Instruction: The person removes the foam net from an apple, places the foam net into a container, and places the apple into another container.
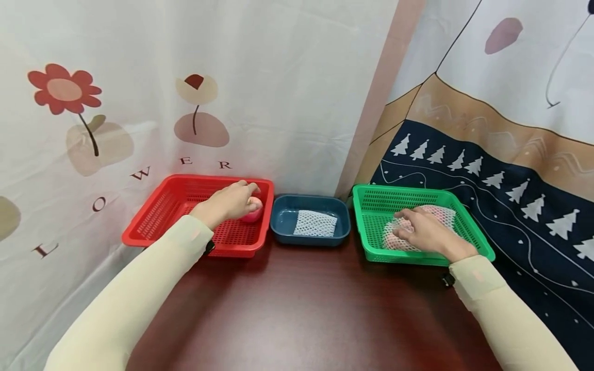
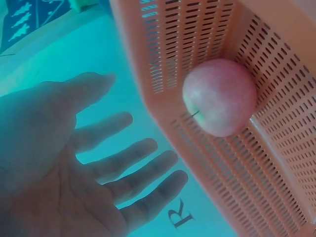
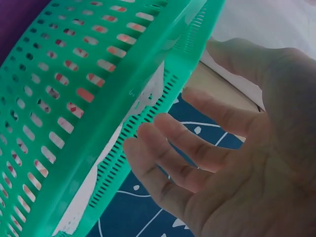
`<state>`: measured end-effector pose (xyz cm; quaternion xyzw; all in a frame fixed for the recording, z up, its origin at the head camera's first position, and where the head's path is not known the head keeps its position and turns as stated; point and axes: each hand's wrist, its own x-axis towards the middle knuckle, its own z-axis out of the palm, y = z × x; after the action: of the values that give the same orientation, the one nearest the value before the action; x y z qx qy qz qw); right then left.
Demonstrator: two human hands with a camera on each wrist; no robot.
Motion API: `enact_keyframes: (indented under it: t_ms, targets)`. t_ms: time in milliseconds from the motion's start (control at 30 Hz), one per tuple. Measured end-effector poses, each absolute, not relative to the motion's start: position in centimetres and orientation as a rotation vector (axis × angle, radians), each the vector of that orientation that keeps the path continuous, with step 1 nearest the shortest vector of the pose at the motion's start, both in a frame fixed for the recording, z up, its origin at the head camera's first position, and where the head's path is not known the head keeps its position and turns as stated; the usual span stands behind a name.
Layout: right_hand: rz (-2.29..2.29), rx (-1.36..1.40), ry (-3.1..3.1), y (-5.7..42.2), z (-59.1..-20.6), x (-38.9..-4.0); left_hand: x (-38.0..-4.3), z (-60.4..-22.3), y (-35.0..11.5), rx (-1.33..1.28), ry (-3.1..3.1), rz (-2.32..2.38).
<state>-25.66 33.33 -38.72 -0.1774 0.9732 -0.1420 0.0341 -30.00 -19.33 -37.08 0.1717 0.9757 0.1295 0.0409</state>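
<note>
My left hand (image 1: 233,201) hovers over the red basket (image 1: 153,226), fingers spread and apart from the fruit. A pinkish-red apple (image 2: 220,98) with a short stem lies in that basket against its walls; in the head view the hand partly covers the apple (image 1: 252,211). My right hand (image 1: 424,230) hangs over the green basket (image 1: 378,201) with loosely bent fingers and nothing in its grasp. White and pink foam nets (image 1: 441,214) lie beneath it, partly hidden by the hand. In the right wrist view the fingers (image 3: 190,143) are beside the green basket's rim.
Between the two baskets stands a dark blue dish (image 1: 283,238) with a white foam net (image 1: 315,223) in it. All three containers sit at the back of a dark reddish-brown table (image 1: 306,304). Printed curtains (image 1: 287,93) hang close behind them and on the right.
</note>
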Motion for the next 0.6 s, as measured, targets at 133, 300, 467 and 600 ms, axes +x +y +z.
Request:
enact_keyframes:
  t_ms: [133,300,467,600]
  targets:
    - [-0.402,-0.554,2.967,33.6,-38.7,-26.0,-29.1,-36.9,-19.5,0.528,3.001,0.403]
    - [-0.362,-0.569,2.930,33.5,-38.4,-26.4,-27.8,-36.6,-19.5,0.521,3.007,0.374]
    - [-0.321,-0.532,2.888,33.5,-38.2,-26.7,-26.7,-36.6,-19.6,0.536,3.022,0.372]
    - [-0.295,-0.513,2.852,33.3,-38.1,-26.7,-25.8,-37.1,-19.5,0.563,3.055,0.385]
